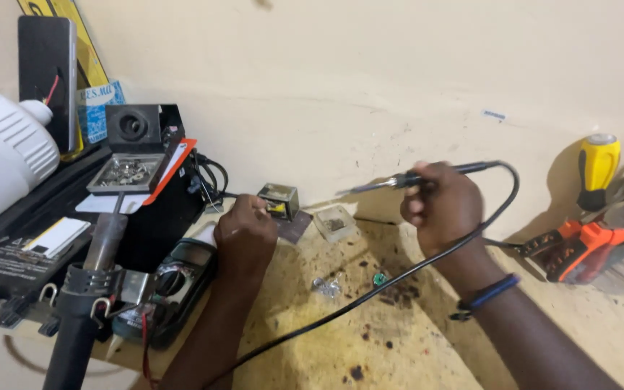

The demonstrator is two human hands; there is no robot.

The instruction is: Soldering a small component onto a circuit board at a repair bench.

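On the workbench [399, 339], the small transformer [279, 200] sits by the back wall [370, 79], a clear plastic box [334, 222] just right of it, the multimeter [175, 285] left and nearer, pliers [572, 249] far right.

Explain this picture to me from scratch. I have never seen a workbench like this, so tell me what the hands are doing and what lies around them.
The single picture comes from a camera worn on the person's head, looking down at a stained yellowish wooden bench against a cream wall. No machine works here, only two bare hands. The right hand holds a thin black corded soldering iron in a closed grip, tip pointing left. The left hand rests on a small boxy yellow-and-metal transformer. Nearby lie a small clear plastic box, a dark multimeter with a dial, a black hot-air nozzle in its holder, orange-handled pliers and a yellow-handled screwdriver.
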